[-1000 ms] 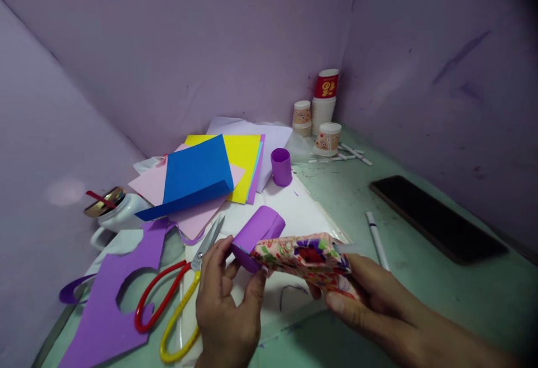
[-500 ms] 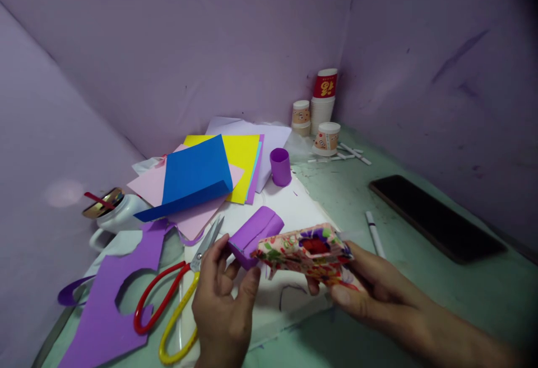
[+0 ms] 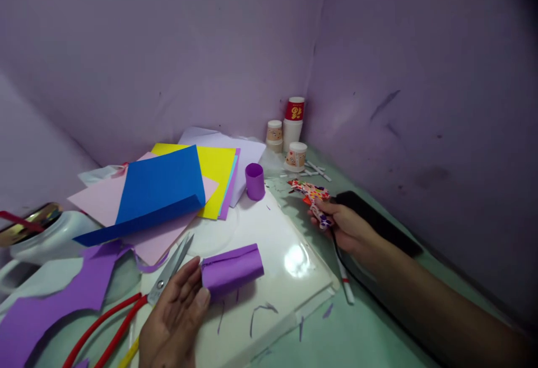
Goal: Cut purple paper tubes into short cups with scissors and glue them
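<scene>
My left hand [image 3: 176, 315] pinches the near end of a flattened purple paper roll [image 3: 233, 270], which rests on a white glossy board [image 3: 286, 250]. Stretched out toward the back right, my right hand [image 3: 342, 225] is closed on a flower-patterned paper piece [image 3: 311, 193] held just above the green table [image 3: 370, 334]. The two hands are well apart.
Scissors with red and yellow handles [image 3: 138, 306] lie beside my left hand. Coloured paper sheets [image 3: 168, 189], a small purple tube [image 3: 254, 181], paper cups [image 3: 290, 127], a white pen [image 3: 345, 281], a black flat object [image 3: 378, 222] and a white jar [image 3: 46, 233] surround the board. Purple walls close the corner.
My hands have separated. The right hand carried the flowered paper away to the back right; the left hand lowered the purple roll onto the board. The view shifted right.
</scene>
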Tool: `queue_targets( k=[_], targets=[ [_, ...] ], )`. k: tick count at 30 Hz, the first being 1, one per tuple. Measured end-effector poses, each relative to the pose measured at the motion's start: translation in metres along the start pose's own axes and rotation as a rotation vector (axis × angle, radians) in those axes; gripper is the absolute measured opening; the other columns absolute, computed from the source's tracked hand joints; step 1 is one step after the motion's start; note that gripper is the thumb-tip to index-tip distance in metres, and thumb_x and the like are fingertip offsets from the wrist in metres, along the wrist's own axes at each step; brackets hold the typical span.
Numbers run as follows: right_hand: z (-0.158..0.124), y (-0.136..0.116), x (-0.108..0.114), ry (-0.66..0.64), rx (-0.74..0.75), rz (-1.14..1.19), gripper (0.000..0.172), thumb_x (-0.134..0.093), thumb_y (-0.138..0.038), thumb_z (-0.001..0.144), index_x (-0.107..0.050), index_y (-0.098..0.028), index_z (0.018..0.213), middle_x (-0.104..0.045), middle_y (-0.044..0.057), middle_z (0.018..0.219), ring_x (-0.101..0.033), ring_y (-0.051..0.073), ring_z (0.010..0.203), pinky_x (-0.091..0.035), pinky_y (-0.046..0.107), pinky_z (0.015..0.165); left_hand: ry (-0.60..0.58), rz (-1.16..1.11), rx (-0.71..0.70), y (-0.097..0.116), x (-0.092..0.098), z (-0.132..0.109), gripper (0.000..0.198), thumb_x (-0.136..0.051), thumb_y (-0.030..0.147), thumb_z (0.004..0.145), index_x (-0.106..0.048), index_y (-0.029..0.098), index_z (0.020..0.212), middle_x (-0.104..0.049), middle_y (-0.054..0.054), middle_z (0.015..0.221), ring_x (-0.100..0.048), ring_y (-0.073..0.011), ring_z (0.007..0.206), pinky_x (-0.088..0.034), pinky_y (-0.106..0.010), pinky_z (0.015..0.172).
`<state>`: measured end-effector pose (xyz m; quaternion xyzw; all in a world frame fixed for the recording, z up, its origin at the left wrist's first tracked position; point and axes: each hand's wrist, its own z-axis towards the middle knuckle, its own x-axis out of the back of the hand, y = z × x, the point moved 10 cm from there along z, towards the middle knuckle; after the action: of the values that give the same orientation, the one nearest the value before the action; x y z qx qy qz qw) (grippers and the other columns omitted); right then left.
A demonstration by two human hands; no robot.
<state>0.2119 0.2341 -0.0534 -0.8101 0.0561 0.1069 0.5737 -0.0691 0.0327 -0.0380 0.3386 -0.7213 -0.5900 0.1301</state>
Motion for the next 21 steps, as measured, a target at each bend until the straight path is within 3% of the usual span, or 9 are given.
queue_targets(
  k=[2,4,8,12,16,18,21],
  targets=[
    [0.009,0.010,0.000,0.025,-0.050,-0.010,0.015,-0.058,-0.014,0.086,-0.061,-0.015,0.071,-0.063,0.005,0.066,-0.060,0.013,0.054,-0.051,0.023,0.049,0.007,0.008,0.009,-0.001,0.001,-0.001,0.070,-0.083,0.045,0.058,-0.059,0.020,0.118,-0.071,-0.008,0.109,-0.060,-0.0240,0.113,-0.053,-0.019,0.083],
    [0.015,0.016,-0.003,0.035,-0.082,-0.021,0.010,-0.058,-0.020,0.090,-0.064,-0.013,0.087,-0.067,0.006,0.084,-0.064,0.014,0.068,-0.055,0.026,0.061,0.026,0.024,0.010,-0.001,0.002,-0.002,0.068,-0.084,0.044,0.056,-0.061,0.021,0.115,-0.072,-0.007,0.107,-0.060,-0.0237,0.113,-0.052,-0.019,0.084],
    [0.022,0.017,-0.016,0.022,-0.093,-0.059,0.026,-0.056,-0.030,0.093,-0.058,-0.017,0.116,-0.062,0.008,0.116,-0.064,0.020,0.095,-0.055,0.039,0.080,0.009,0.034,-0.005,-0.002,-0.004,-0.007,0.065,-0.083,0.046,0.055,-0.065,0.018,0.110,-0.073,-0.010,0.104,-0.062,-0.0301,0.111,-0.053,-0.031,0.089],
    [0.026,0.009,-0.028,0.025,-0.074,-0.114,0.025,-0.055,-0.030,0.094,-0.059,-0.019,0.116,-0.061,0.008,0.119,-0.063,0.020,0.097,-0.055,0.039,0.081,-0.016,0.108,-0.053,0.005,-0.011,-0.014,0.060,-0.083,0.047,0.054,-0.068,0.016,0.104,-0.074,-0.012,0.101,-0.066,-0.0319,0.103,-0.056,-0.034,0.083],
    [0.011,-0.003,-0.034,0.048,-0.025,-0.164,0.005,-0.068,-0.019,0.081,-0.066,-0.016,0.085,-0.068,0.005,0.092,-0.063,0.021,0.087,-0.052,0.031,0.074,-0.030,0.171,-0.092,0.013,-0.013,-0.018,0.057,-0.082,0.047,0.054,-0.069,0.016,0.101,-0.074,-0.012,0.100,-0.068,-0.0304,0.098,-0.057,-0.032,0.080],
    [-0.007,-0.009,-0.034,0.072,0.015,-0.178,0.011,-0.073,-0.014,0.070,-0.066,-0.018,0.078,-0.069,0.004,0.089,-0.061,0.023,0.094,-0.049,0.030,0.077,-0.078,0.187,-0.103,0.015,-0.016,-0.019,0.056,-0.081,0.047,0.056,-0.069,0.017,0.101,-0.074,-0.011,0.099,-0.069,-0.0290,0.094,-0.057,-0.031,0.079],
    [-0.037,-0.020,-0.041,0.038,0.136,-0.174,0.031,-0.075,-0.018,0.068,-0.067,-0.023,0.097,-0.066,0.003,0.112,-0.055,0.021,0.112,-0.043,0.031,0.091,-0.193,0.181,-0.082,0.010,-0.024,-0.019,0.053,-0.080,0.045,0.058,-0.069,0.017,0.101,-0.074,-0.011,0.099,-0.069,-0.0285,0.092,-0.056,-0.032,0.078]
  ],
)
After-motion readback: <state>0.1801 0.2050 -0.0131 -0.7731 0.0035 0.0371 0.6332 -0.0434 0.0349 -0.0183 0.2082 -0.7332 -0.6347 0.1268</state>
